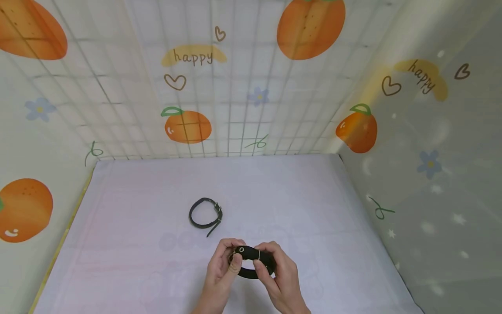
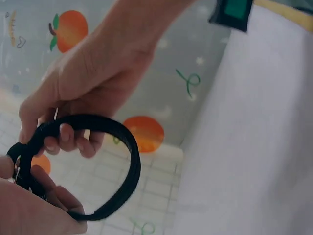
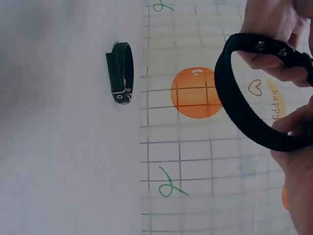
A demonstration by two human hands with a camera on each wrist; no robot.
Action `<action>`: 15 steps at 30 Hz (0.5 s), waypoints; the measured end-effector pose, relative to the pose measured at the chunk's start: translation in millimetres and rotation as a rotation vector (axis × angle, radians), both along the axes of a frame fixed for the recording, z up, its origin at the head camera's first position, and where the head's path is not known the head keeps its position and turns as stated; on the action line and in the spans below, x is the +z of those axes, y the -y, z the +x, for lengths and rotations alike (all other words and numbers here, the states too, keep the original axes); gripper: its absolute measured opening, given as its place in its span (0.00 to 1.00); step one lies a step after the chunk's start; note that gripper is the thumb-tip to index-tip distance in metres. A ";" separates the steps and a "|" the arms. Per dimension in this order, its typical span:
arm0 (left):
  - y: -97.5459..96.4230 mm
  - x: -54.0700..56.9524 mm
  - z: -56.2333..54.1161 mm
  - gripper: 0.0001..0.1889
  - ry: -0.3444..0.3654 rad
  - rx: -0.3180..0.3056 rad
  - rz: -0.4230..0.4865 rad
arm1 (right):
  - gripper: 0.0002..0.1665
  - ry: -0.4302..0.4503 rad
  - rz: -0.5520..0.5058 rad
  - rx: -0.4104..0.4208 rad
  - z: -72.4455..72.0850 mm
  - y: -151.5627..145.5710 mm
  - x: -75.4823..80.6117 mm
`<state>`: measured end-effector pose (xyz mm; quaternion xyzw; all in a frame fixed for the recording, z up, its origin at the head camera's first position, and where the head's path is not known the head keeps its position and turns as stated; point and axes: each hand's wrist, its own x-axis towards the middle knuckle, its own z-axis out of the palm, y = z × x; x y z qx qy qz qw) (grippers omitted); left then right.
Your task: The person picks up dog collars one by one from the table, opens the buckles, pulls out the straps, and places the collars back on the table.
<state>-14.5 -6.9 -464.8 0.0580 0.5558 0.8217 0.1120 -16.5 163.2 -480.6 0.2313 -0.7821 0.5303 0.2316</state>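
Observation:
Both hands hold a black collar [image 1: 249, 253], a buckled loop with a metal-rimmed eyelet, above the front of the table. My left hand [image 1: 220, 271] pinches it by the eyelet, thumb on the near face. On the opposite side, thumb and fingers of my right hand [image 1: 283, 275] grip the strap near a thin light keeper. In the left wrist view the collar [image 2: 132, 161] arches as a wide loop; fingers partly cover its buckle. Metal studs show on the collar [image 3: 234, 105] in the right wrist view. Farther back lies a second black collar [image 1: 219, 212], buckled, its strap end sticking out.
A pale cloth covers the table [image 1: 137, 270]. Behind it rises a translucent curtain [image 1: 231, 100] printed with oranges and hearts, with a wire grid visible through it. Similar sheeting [image 1: 439, 226] stands along the right side and the left.

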 end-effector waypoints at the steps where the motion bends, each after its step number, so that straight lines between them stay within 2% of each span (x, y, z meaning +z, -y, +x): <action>1: -0.1 0.8 -0.1 0.16 -0.005 0.005 -0.005 | 0.19 0.007 -0.002 0.003 0.2 -0.3 0.8; 5: 2.5 2.8 -2.4 0.18 -0.138 0.017 -0.105 | 0.19 0.021 -0.003 0.025 1.1 -1.4 2.6; 8: 5.4 1.7 -5.1 0.20 -0.330 0.047 -0.267 | 0.18 0.011 0.018 0.042 1.9 -1.3 3.0; 11: 6.1 0.0 -6.3 0.18 -0.478 0.106 -0.386 | 0.19 0.015 0.035 0.046 3.6 -0.6 4.0; 13: 5.6 -0.4 -5.8 0.16 -0.524 0.138 -0.411 | 0.20 0.007 0.036 0.044 4.5 0.1 4.2; 15: 4.7 0.2 -4.7 0.15 -0.510 0.151 -0.399 | 0.21 0.006 0.025 0.046 5.3 1.0 4.1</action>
